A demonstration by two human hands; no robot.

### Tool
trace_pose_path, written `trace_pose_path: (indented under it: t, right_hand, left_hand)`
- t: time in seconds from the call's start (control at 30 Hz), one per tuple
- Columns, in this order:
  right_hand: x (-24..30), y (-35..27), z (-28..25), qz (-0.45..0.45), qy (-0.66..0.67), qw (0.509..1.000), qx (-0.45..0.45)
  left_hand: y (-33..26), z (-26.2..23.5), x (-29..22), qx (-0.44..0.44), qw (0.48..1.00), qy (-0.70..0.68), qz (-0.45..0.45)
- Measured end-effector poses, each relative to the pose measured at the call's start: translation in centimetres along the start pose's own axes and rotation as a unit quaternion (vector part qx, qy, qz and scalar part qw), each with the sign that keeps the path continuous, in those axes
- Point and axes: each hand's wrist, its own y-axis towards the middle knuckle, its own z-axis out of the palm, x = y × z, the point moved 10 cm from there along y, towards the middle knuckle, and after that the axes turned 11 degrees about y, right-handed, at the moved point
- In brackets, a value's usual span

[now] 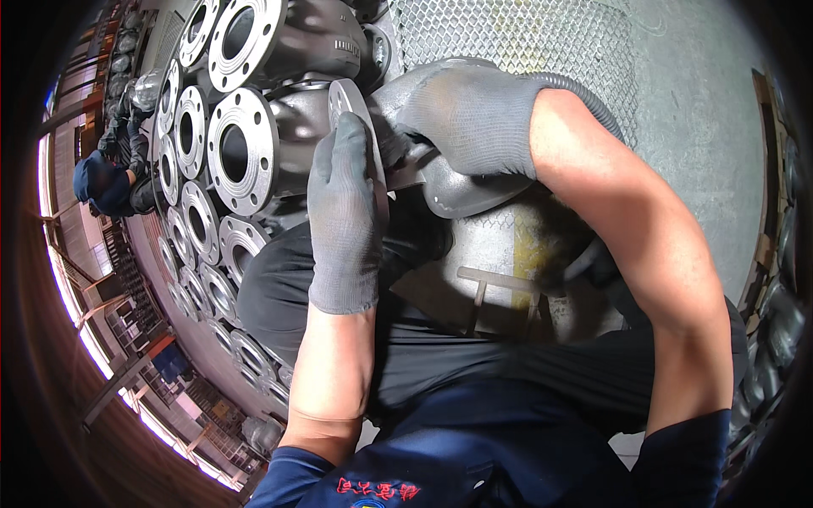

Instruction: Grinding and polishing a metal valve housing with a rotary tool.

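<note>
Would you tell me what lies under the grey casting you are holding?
Under the grey casting shows wire mesh and a yellow-marked patch. Both gloved hands, left and right, cover its middle, so the rest underneath is hidden.

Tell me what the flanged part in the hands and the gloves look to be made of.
Flanged part: likely cast metal, dull grey, with a brighter machined flange face like the stacked flanged castings beside it. Gloves on the left hand and right hand: grey knit fabric, ribbed cuff visible; any coating cannot be told.
</note>
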Motion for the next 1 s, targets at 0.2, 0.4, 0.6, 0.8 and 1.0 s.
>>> trace_pose_path:
  t: [0.2, 0.4, 0.6, 0.8, 1.0]
  right_hand:
    - [0.3, -0.1, -0.4, 0.018, -0.027, 0.999, 0.028]
    - [-2.3, -3.5, -2.9, 0.182, 0.055, 0.981, 0.036]
    - [-10.9, -20.3, -7.4, 0.333, 0.218, 0.852, -0.340]
    - [-13.8, -33.3, 3.4, 0.440, 0.409, 0.614, -0.511]
    - [-15.8, -31.0, 10.0, 0.422, 0.444, 0.635, -0.470]
  left_hand:
    - [0.1, 0.3, -0.2, 0.001, 1.000, -0.017, 0.011]
    - [-0.1, -1.0, -1.9, -0.054, 0.960, 0.196, 0.193]
    - [-1.7, 3.7, -2.7, 0.113, 0.987, -0.097, 0.053]
    - [-6.8, 3.5, -3.4, 0.072, 0.832, 0.382, 0.396]
    - [-6.5, 2.8, 0.4, 0.089, 0.869, 0.378, 0.305]
